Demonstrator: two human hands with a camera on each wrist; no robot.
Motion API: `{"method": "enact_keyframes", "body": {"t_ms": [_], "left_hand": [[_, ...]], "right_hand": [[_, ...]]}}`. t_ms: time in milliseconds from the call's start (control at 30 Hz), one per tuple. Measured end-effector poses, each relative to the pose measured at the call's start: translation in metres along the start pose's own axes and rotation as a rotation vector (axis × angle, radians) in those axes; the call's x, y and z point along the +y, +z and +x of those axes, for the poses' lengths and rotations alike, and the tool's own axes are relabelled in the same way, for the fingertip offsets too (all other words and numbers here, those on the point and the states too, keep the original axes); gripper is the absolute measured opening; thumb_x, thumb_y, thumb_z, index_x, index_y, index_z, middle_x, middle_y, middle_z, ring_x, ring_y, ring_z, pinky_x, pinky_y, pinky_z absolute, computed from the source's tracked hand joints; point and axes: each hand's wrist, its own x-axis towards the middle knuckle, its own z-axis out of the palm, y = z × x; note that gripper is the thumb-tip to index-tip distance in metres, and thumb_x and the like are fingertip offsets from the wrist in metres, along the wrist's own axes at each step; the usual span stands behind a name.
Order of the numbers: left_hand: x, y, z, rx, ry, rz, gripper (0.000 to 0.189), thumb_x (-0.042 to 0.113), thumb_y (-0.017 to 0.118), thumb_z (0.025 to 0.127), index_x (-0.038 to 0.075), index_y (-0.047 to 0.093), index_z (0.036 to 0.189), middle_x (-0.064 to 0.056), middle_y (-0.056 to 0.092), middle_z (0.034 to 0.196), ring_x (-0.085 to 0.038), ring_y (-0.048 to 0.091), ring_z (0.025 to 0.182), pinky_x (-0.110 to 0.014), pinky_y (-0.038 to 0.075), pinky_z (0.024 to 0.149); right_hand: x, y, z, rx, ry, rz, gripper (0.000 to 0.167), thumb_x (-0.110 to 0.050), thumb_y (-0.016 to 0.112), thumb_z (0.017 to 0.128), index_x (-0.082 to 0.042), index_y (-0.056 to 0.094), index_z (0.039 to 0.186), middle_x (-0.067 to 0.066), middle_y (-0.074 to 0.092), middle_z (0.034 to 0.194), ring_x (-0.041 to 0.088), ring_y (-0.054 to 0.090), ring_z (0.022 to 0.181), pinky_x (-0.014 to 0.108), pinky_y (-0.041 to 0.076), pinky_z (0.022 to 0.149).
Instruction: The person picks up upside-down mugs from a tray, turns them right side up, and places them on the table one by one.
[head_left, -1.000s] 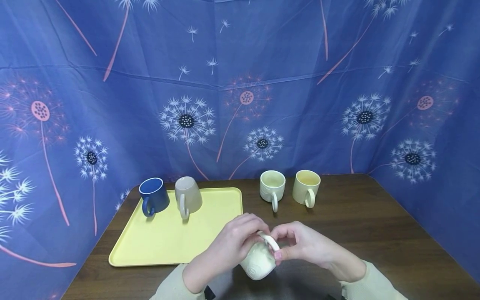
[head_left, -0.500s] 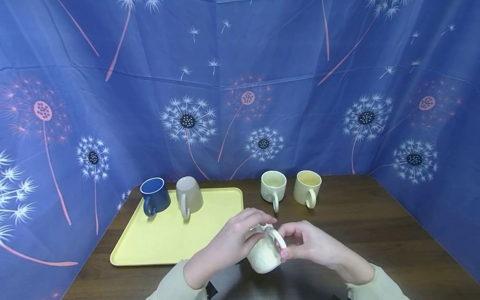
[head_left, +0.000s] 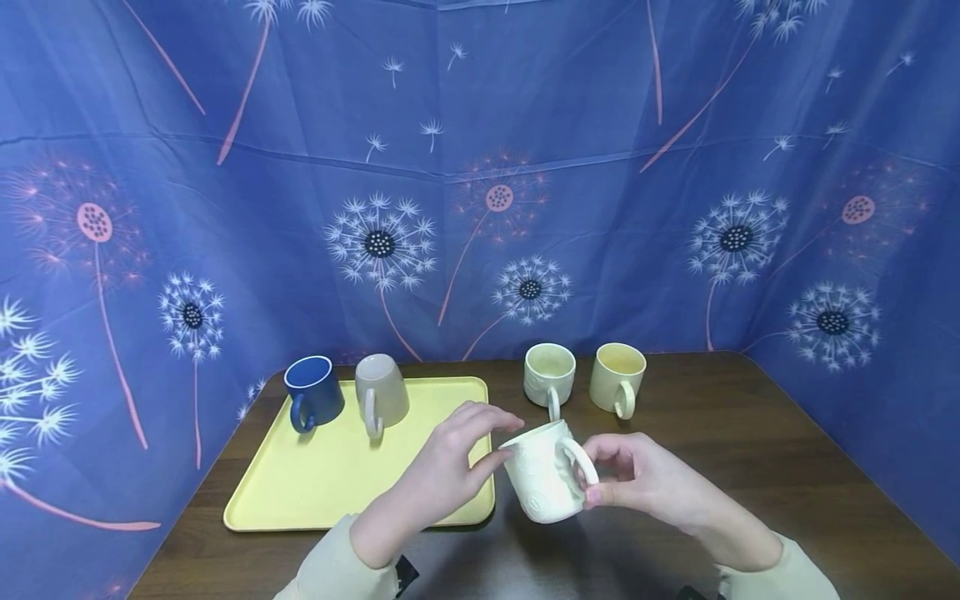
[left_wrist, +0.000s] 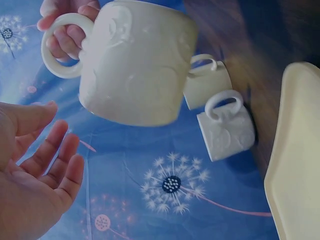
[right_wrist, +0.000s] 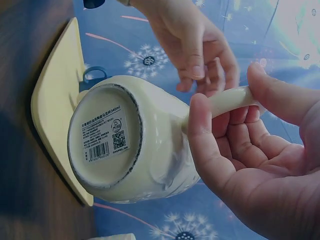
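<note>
My right hand pinches the handle of a white mug with a raised pattern. The mug is tilted above the table, its rim up and toward the left. In the right wrist view its base faces the camera and carries a printed label with a barcode. My left hand is open beside the rim, its thumb overlapping the rim in the head view. A gap shows between the left fingers and the mug in the left wrist view.
On the yellow tray at the left, a blue mug stands upright and a grey mug stands upside down. A pale embossed mug and a cream mug stand at the back right. A patterned blue cloth hangs behind the table.
The white mug has turned from bottom-forward to more upright, with its rim now showing, and shifted right and up. My left hand has loosened from it and drawn left; my right keeps the handle.
</note>
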Motion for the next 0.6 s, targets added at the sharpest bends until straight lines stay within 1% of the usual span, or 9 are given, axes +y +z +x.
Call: {"method": "enact_keyframes", "body": {"t_ms": [67,167,267,333,467,600], "left_hand": [[-0.003,-0.002,-0.002,0.003,-0.011,0.026,0.036,0.001,0.074,0.077,0.012,0.064,0.110,0.004,0.065,0.108,-0.012,0.057,0.103,-0.026,0.048,0.089],[-0.008,-0.005,-0.005,0.008,-0.039,0.060,0.038,0.002,0.075,0.077,0.012,0.063,0.111,0.004,0.064,0.109,-0.012,0.057,0.105,-0.027,0.047,0.090],[-0.012,-0.008,-0.008,0.015,-0.076,0.085,0.039,0.002,0.075,0.077,0.013,0.063,0.113,0.005,0.063,0.110,-0.012,0.056,0.106,-0.027,0.047,0.091],[-0.015,-0.011,-0.009,0.023,-0.095,0.103,0.039,0.002,0.075,0.077,0.013,0.063,0.113,0.004,0.063,0.111,-0.013,0.055,0.107,-0.029,0.047,0.090],[-0.023,-0.016,-0.012,0.048,-0.118,0.138,0.040,0.003,0.076,0.076,0.013,0.063,0.113,0.003,0.062,0.111,-0.014,0.055,0.106,-0.030,0.047,0.090],[-0.031,-0.021,-0.016,0.091,-0.139,0.163,0.042,0.001,0.077,0.074,0.012,0.063,0.112,0.002,0.063,0.110,-0.016,0.055,0.106,-0.031,0.047,0.090]], "right_hand": [[-0.001,-0.002,-0.002,0.006,-0.001,0.005,0.019,0.011,0.061,0.083,0.005,0.057,0.100,0.020,0.062,0.089,0.011,0.062,0.082,0.030,0.053,0.068],[-0.003,-0.005,-0.006,0.027,-0.005,-0.030,0.020,0.012,0.061,0.082,0.003,0.058,0.099,0.019,0.061,0.087,0.012,0.061,0.081,0.030,0.052,0.067],[-0.005,-0.007,-0.010,0.047,-0.008,-0.081,0.021,0.012,0.062,0.081,0.001,0.058,0.099,0.015,0.062,0.087,0.009,0.060,0.081,0.029,0.051,0.066],[-0.006,-0.009,-0.012,0.054,-0.014,-0.094,0.021,0.012,0.062,0.081,0.001,0.058,0.099,0.012,0.063,0.087,0.007,0.060,0.081,0.029,0.051,0.065],[-0.007,-0.013,-0.018,0.067,-0.020,-0.071,0.021,0.014,0.060,0.082,0.003,0.058,0.100,0.009,0.064,0.089,0.007,0.061,0.081,0.029,0.052,0.065],[-0.009,-0.017,-0.022,0.099,-0.026,-0.052,0.020,0.015,0.058,0.083,0.006,0.056,0.100,0.011,0.064,0.090,0.012,0.063,0.082,0.031,0.054,0.068]]}}
